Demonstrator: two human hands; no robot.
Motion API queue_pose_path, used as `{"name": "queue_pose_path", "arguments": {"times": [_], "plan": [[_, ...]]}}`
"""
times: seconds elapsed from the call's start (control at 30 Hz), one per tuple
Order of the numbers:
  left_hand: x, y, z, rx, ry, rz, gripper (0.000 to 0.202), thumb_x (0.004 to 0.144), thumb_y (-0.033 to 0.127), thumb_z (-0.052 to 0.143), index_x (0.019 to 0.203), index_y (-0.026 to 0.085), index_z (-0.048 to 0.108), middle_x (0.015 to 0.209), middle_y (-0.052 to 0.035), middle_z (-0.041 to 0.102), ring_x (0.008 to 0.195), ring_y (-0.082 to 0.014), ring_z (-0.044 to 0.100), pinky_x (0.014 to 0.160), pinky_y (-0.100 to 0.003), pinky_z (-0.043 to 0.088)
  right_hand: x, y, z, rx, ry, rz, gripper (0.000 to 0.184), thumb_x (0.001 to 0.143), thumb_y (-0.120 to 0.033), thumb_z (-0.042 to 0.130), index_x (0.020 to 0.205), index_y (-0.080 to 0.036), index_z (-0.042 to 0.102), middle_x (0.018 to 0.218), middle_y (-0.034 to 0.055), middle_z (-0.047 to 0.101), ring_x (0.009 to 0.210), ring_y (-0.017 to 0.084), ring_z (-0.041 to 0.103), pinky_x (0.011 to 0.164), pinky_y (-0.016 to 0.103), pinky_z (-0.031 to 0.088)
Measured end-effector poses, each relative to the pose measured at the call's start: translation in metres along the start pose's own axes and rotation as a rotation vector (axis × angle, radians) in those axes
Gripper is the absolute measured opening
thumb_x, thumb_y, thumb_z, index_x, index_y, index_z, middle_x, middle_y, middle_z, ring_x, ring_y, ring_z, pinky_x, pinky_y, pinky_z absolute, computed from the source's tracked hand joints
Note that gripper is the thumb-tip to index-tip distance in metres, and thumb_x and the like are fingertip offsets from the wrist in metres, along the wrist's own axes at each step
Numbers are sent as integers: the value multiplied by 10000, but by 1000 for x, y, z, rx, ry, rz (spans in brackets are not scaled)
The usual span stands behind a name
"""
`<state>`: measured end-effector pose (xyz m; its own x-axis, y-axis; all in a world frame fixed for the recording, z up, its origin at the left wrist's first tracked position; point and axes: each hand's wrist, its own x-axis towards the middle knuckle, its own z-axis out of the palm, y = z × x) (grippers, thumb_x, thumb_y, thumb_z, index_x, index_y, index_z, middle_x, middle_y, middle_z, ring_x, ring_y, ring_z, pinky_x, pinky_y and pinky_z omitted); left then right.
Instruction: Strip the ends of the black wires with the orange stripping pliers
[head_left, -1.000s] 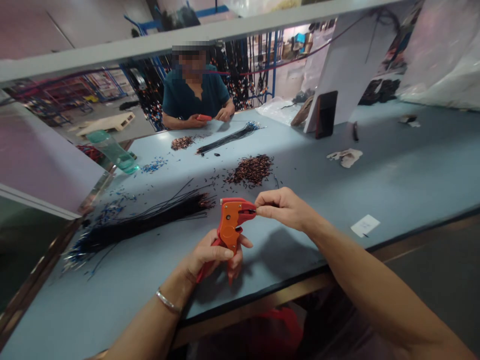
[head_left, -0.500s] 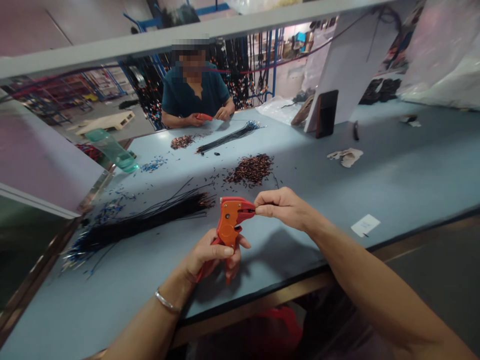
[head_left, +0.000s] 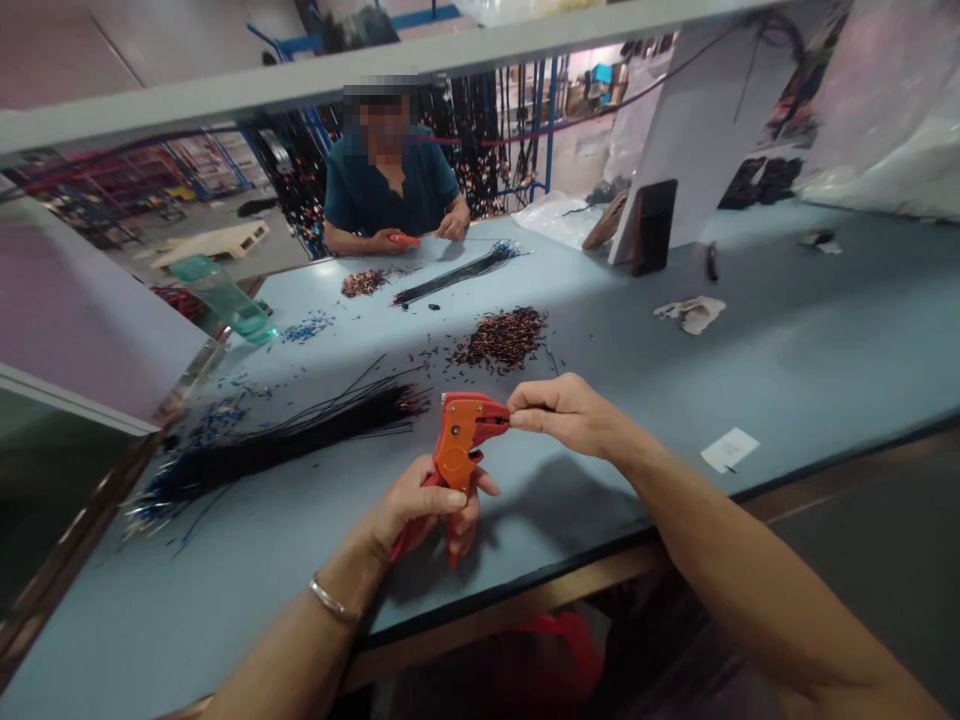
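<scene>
My left hand (head_left: pixel 431 505) is wrapped round the handles of a red and orange wire stripper (head_left: pixel 457 440), whose jaws point right. At the jaw tip, my right hand (head_left: pixel 559 412) is closed in a pinch. A thin wire (head_left: pixel 552 360) shows just beyond its knuckles and seems to run into the pinch; most of it is hidden by the fingers. Left of the stripper lies a thick bundle of black wires (head_left: pixel 292 440), with blue ends at the left and coppery ends at the right. Behind the hands is a pile of short black and copper offcuts (head_left: pixel 504 338).
Across the table (head_left: pixel 825 350) a co-worker (head_left: pixel 390 190) holds a red tool near a smaller wire bundle (head_left: pixel 457 275). A green bottle (head_left: pixel 225 300) leans at the left. A phone (head_left: pixel 654 228), a crumpled cloth (head_left: pixel 694 313) and a white card (head_left: pixel 730 450) lie rightward.
The stripper has shifted very slightly in my left hand's grip, while my right hand stays at its jaws. Across the table, the co-worker's red tool has dipped a little.
</scene>
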<state>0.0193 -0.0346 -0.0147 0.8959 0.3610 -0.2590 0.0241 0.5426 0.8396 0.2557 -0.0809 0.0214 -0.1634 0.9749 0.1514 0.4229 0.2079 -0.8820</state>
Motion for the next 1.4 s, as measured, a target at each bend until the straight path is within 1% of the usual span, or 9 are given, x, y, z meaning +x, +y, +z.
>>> {"name": "queue_pose_path", "arguments": {"times": [0.23,0.4,0.6,0.87,1.0,1.1,1.2,1.3,1.4], "plan": [[-1,-1,6,28,50,22,337,686,321,715,918,82,663,526,2,538,380,-116,489,382,-266,455,0,1,2,-4,28,-31,195,826,-315,537,725,-159,597,576,-48,409,558,82,340,548,225,277],[-1,-3,11,6,66,64,331,698,340,724,896,81,660,489,20,519,342,-98,458,350,-243,431,0,4,8,33,97,-68,195,829,-313,538,755,-158,629,603,-32,466,582,90,379,570,226,309],[-1,-8,13,-24,86,104,315,714,341,725,886,85,661,464,36,499,319,-82,428,336,-226,412,-2,4,17,114,185,-66,198,827,-320,548,735,-160,618,606,-28,471,575,91,389,555,227,311],[-4,-5,18,-83,42,85,305,712,337,726,890,94,676,460,53,468,313,-51,372,337,-199,381,-2,6,17,157,202,-104,188,825,-316,572,737,-159,627,625,-21,503,584,92,408,566,230,324],[-3,-6,14,-97,31,80,287,726,302,699,919,90,683,466,34,506,312,-66,397,339,-208,384,-2,8,16,134,192,-105,198,829,-324,566,740,-158,626,622,-24,498,583,93,405,573,233,326],[-1,-6,9,-68,31,69,331,732,269,681,1010,91,673,546,-15,596,389,-112,510,403,-245,448,0,10,15,113,179,-78,203,832,-325,559,746,-155,628,627,-22,502,593,97,411,582,237,328],[1,-4,6,-45,-8,41,438,717,257,683,1121,93,645,689,-70,668,565,-170,626,553,-301,518,1,13,14,102,170,-54,209,833,-329,553,748,-155,631,639,-14,525,611,105,431,600,242,340],[2,-3,6,-45,-37,36,479,703,239,684,1158,97,636,794,-91,682,636,-183,653,618,-316,522,3,16,13,91,146,-41,218,835,-339,552,766,-156,647,655,-6,554,626,113,455,615,246,354],[3,-3,5,-85,-6,67,478,694,231,697,1155,114,643,873,-72,656,655,-186,664,679,-355,533,3,18,11,94,130,-27,222,829,-350,555,770,-158,649,653,-7,554,619,113,454,609,246,354]]}}
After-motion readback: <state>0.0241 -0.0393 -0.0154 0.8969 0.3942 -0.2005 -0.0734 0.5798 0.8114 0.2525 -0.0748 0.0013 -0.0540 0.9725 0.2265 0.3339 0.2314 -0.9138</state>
